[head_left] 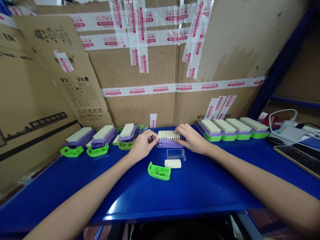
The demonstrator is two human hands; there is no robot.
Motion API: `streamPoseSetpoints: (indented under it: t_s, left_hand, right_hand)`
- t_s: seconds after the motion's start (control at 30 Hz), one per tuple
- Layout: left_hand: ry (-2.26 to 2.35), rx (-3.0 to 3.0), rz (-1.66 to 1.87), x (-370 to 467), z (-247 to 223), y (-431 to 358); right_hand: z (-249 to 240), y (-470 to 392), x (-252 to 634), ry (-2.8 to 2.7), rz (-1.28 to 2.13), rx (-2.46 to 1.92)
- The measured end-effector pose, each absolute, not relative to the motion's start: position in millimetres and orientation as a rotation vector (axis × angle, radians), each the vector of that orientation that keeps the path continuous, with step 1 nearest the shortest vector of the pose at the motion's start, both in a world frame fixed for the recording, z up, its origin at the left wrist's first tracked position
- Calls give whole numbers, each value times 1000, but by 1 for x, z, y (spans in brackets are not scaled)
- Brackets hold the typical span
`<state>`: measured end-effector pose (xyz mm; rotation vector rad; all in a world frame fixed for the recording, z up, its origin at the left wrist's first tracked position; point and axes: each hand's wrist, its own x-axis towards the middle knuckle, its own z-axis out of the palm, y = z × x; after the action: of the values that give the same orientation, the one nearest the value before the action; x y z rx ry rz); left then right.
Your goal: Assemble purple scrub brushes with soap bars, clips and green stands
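Observation:
A purple brush (170, 144) with cream bristles lies on the blue table between my hands, bristles up. My right hand (191, 138) grips its right end, fingers over the bristles and thumb at the near side. My left hand (144, 143) is closed in a pinch at the brush's left end; what lies between thumb and fingertip is too small to make out. Just in front of the brush is a clear plastic box (176, 154). Nearer to me are a white roller (172, 163) and a green shell part (159, 171) lying with its hollow side up.
Several purple brushes (103, 135) with separate green parts (98, 150) stand at the back left. Several brushes with green bases (228, 136) line the back right. A phone (298, 160) and a white charger with cables (287, 131) lie at the right. Taped cardboard (140, 110) walls the back.

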<state>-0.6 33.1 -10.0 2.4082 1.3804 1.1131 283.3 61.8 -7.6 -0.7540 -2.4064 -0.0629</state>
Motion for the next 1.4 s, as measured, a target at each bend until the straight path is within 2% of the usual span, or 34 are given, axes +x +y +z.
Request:
streamPoseSetpoints:
  t_s: [1.23, 1.4]
  left_hand:
    - [1463, 2592, 1156, -14, 3, 27]
    - [1463, 2533, 1077, -13, 0, 29]
  right_hand:
    - [-6, 61, 285, -2417, -70, -755]
    - [-6, 61, 285, -2411, -68, -751]
